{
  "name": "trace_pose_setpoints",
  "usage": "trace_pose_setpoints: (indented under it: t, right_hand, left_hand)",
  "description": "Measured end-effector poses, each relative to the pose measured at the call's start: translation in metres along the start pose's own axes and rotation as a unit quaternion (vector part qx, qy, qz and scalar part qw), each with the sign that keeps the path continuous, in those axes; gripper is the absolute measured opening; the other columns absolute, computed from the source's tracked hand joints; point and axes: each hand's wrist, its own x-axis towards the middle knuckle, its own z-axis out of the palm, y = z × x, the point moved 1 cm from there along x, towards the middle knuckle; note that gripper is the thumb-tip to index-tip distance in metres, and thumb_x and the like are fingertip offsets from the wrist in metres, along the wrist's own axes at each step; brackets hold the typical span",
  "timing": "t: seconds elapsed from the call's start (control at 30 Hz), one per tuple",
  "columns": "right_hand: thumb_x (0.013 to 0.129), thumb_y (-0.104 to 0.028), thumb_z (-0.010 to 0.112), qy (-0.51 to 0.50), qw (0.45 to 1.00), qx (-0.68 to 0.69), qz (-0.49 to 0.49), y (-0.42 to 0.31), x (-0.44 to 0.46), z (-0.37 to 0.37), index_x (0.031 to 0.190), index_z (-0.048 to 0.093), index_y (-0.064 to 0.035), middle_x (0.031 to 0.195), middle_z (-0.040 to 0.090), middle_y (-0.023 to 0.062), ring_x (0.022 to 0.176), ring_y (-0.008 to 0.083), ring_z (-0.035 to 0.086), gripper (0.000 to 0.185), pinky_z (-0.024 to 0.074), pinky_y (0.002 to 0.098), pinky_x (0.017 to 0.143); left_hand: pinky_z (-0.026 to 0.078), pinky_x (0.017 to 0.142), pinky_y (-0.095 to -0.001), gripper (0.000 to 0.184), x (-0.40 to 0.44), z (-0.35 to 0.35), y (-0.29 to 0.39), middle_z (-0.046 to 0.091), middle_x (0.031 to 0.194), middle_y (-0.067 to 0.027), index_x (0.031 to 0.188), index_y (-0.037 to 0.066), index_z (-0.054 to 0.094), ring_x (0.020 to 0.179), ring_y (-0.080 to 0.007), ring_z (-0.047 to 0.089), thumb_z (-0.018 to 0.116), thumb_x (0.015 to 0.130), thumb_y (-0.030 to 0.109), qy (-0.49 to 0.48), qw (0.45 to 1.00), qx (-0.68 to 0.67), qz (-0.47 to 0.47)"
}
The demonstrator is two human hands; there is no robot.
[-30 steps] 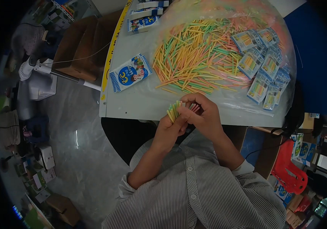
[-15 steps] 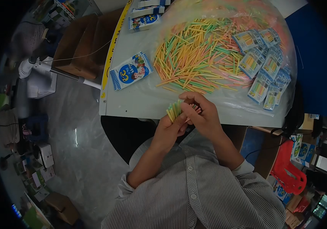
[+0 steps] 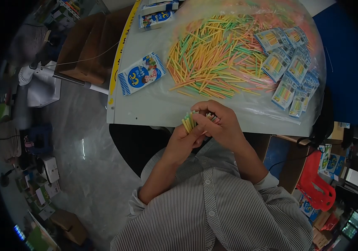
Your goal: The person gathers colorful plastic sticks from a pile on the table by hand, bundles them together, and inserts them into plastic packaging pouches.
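A bundle of thin candy sticks (image 3: 188, 121) in yellow, green and pink is held between my two hands, just in front of the table edge. My left hand (image 3: 182, 142) is closed around the lower part of the bundle. Curled over its top, my right hand (image 3: 220, 125) grips the pink end, and its fingers partly hide the sticks. Beyond my hands lies a large loose pile of the same sticks (image 3: 212, 58) on a clear plastic sheet. One blue and white printed packet (image 3: 142, 74) rests on the table to the left of the pile.
Several clear-fronted filled packets (image 3: 285, 67) are heaped on the right of the pile. More blue packets (image 3: 156, 19) sit at the table's far left. A cardboard box (image 3: 84, 50) stands beyond the left edge, and a red plastic chair (image 3: 316, 184) is at lower right.
My right fingers have shifted slightly over the top of the bundle. The table and everything on it appear a little higher in the view. Both hands still hold the sticks.
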Motion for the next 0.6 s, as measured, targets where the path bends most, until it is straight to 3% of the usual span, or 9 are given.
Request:
trace_pose_setpoints:
  t: [0.1,0.17,0.37,0.6]
  right_hand:
    - [0.078,-0.007,0.053,-0.006,0.999,-0.029,-0.012,-0.001,-0.001,0.0,0.093,0.052,-0.0012,0.076,0.051,0.0006,0.059,0.0016,0.047,0.016,0.0384,0.0146,0.048]
    - [0.078,-0.007,0.053,-0.006,1.0,-0.027,-0.005,0.0,-0.001,0.0,0.092,0.052,-0.0012,0.077,0.051,0.0008,0.06,0.0018,0.047,0.014,0.0387,0.0147,0.048]
    - [0.079,-0.007,0.051,0.013,0.999,0.039,0.028,0.004,-0.005,0.002,0.088,0.047,-0.0008,0.077,0.05,0.0023,0.06,0.0034,0.048,0.011,0.0426,0.0156,0.048]
    - [0.08,-0.006,0.051,0.001,0.999,0.02,0.049,-0.006,-0.005,0.003,0.095,0.05,0.001,0.077,0.05,0.0031,0.06,0.0047,0.052,0.017,0.0436,0.0161,0.048]
  left_hand:
    - [0.03,0.048,-0.0166,0.013,0.0,-0.001,-0.002,0.043,0.072,0.0002,0.09,0.004,0.046,0.057,-0.0064,0.037,0.042,0.087,0.016,-0.01,1.0,0.017,-0.004]
    - [0.026,0.044,-0.0158,0.019,0.0,0.006,0.001,0.045,0.067,0.0021,0.085,0.002,0.05,0.052,-0.0034,0.033,0.042,0.088,0.019,0.036,0.999,0.011,0.011]
    - [0.027,0.045,-0.0155,0.017,-0.002,0.006,0.004,0.045,0.069,0.0019,0.085,0.004,0.049,0.053,-0.003,0.034,0.042,0.088,0.019,0.008,0.999,-0.032,-0.004]
    - [0.028,0.045,-0.0153,0.018,-0.004,0.005,0.006,0.049,0.073,0.0009,0.087,0.004,0.05,0.054,-0.003,0.036,0.042,0.088,0.02,-0.003,0.999,-0.046,-0.026]
